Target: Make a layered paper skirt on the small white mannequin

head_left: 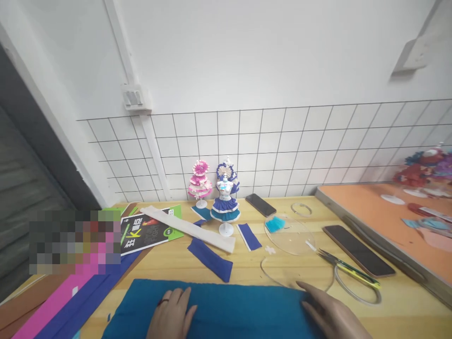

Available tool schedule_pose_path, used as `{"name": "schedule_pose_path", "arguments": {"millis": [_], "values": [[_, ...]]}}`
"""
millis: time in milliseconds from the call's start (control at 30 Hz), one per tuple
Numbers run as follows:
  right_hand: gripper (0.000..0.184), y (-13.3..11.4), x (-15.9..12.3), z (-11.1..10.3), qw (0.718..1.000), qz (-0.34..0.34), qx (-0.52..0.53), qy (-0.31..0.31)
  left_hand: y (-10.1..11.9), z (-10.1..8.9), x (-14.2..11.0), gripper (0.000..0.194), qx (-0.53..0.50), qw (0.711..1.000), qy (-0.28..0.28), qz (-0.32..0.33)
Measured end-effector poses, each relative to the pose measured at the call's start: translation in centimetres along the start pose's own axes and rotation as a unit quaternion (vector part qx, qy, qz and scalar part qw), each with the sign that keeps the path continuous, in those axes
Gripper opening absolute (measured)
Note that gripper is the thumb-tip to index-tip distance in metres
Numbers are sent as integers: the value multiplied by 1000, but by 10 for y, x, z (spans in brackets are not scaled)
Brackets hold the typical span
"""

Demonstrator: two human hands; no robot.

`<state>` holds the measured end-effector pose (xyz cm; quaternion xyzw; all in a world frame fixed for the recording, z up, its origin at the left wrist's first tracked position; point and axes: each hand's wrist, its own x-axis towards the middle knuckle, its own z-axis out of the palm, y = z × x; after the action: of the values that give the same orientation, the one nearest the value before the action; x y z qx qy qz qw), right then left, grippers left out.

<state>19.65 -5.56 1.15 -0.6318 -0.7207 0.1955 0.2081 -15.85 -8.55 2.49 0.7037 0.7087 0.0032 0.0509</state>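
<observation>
A wide teal sheet, which looks like crepe paper [243, 308], lies along the near edge of the table. My left hand [171, 314], with a dark ring on one finger, rests on its left part, fingers laid over the surface. At the sheet's right end is my right hand [330, 310], its thumb and forefinger apart. Just beyond the sheet lies a folded dark blue strip [212, 260]. Behind it stands a small white dress-form figure [225, 202] in a tiered blue and teal paper skirt.
Yellow-handled snips [356, 273] lie right of a clear round disc [294, 240] holding turquoise pieces [274, 224]. Two phones [358, 249] [260, 205] lie on the table. A white strip [190, 228] crosses a printed packet [150, 231]. A pink figure [200, 183] stands near the wall.
</observation>
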Motion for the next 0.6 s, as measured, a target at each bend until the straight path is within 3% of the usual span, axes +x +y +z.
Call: {"name": "schedule_pose_path", "arguments": {"millis": [200, 433, 600], "values": [[39, 8, -1, -7, 999, 33, 36, -5, -6, 17, 6, 35, -9, 999, 11, 48], [37, 19, 2, -3, 995, 52, 76, -23, -19, 40, -2, 28, 62, 981, 146, 108], [39, 14, -1, -4, 994, 52, 89, -46, -22, 40, -11, 24, 104, 963, 214, 127]]}}
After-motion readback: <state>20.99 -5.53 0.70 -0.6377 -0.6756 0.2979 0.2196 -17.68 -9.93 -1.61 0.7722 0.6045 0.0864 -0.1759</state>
